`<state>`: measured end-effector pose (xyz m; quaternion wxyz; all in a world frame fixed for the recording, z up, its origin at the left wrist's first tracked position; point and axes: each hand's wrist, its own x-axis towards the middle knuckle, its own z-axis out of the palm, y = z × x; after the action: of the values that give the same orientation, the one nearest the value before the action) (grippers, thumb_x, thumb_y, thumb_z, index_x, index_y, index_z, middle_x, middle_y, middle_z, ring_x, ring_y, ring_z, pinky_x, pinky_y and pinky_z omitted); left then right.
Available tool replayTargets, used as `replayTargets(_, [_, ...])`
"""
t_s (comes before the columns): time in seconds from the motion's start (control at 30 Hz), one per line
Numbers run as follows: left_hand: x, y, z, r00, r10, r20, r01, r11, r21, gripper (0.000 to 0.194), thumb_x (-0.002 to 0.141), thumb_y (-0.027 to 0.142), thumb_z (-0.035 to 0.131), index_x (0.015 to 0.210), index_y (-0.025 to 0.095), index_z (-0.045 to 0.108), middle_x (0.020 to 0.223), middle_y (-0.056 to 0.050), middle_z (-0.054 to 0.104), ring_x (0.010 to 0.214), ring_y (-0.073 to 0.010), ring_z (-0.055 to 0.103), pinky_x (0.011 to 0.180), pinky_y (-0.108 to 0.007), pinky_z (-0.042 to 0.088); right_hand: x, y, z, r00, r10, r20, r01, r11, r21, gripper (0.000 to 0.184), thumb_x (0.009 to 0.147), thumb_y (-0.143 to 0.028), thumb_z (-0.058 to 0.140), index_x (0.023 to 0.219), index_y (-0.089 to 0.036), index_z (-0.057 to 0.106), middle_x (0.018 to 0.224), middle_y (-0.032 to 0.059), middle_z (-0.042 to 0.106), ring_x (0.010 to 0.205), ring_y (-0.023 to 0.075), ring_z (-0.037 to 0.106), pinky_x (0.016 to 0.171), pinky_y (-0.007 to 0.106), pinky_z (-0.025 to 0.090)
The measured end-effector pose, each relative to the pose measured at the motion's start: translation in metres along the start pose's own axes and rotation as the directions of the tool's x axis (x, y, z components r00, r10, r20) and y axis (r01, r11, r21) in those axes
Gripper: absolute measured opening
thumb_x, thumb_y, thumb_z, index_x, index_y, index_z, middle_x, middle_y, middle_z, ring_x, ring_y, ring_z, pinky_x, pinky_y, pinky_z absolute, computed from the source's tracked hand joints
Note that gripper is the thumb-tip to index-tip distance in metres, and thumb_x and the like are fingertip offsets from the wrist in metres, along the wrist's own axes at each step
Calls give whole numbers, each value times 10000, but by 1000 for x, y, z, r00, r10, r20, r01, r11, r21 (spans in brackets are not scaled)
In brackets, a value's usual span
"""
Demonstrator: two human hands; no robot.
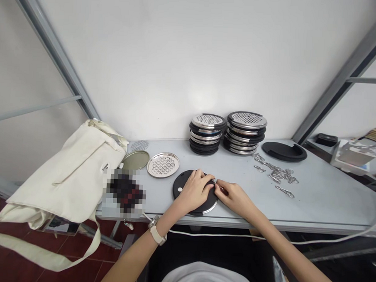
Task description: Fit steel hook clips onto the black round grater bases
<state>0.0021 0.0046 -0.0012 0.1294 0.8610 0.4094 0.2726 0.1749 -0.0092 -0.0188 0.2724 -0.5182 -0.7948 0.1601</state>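
Note:
A round black disc (187, 199) with a metal rim showing at its lower right lies near the table's front edge. My left hand (198, 186) rests on top of it, fingers bent and gripping its right side. At that same edge, close to the left fingertips, my right hand (233, 196) is closed in a pinch. What sits between its fingertips is small and mostly hidden. To the right lie several loose metal clips (280, 173). Left of the disc is a round metal grater plate (163, 165) with a raised rim.
Two stacks of black-and-metal discs (206, 135) (246, 135) stand by the wall. A black ring-shaped piece (284, 151) lies at the back right. A greenish round plate (135, 160), a perforated sheet (139, 145) and a cream bag (68, 173) are at the left. A white cable (209, 234) runs below the table edge.

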Motion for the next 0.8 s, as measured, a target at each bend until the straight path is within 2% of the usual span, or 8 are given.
replayTargets(0.37, [0, 0, -1, 1000, 14, 14, -14, 1000, -4, 276, 920, 237, 417, 1161, 240, 549, 975, -60, 480, 950, -207, 468, 897, -381, 417, -1, -4, 0, 999, 14, -29, -14, 1000, 0, 253, 894, -314, 342, 696, -208, 458, 570, -18, 520, 477, 111, 430, 501, 217, 308])
replayTargets(0.8, [1, -2, 1, 1000, 9, 1, -9, 1000, -27, 229, 910, 233, 441, 1111, 217, 549, 985, -57, 486, 972, -208, 472, 902, -363, 420, -1, -2, 1, 999, 17, -37, -18, 999, -43, 241, 903, -310, 344, 705, -213, 441, 578, -23, 530, 465, 110, 434, 500, 219, 291])
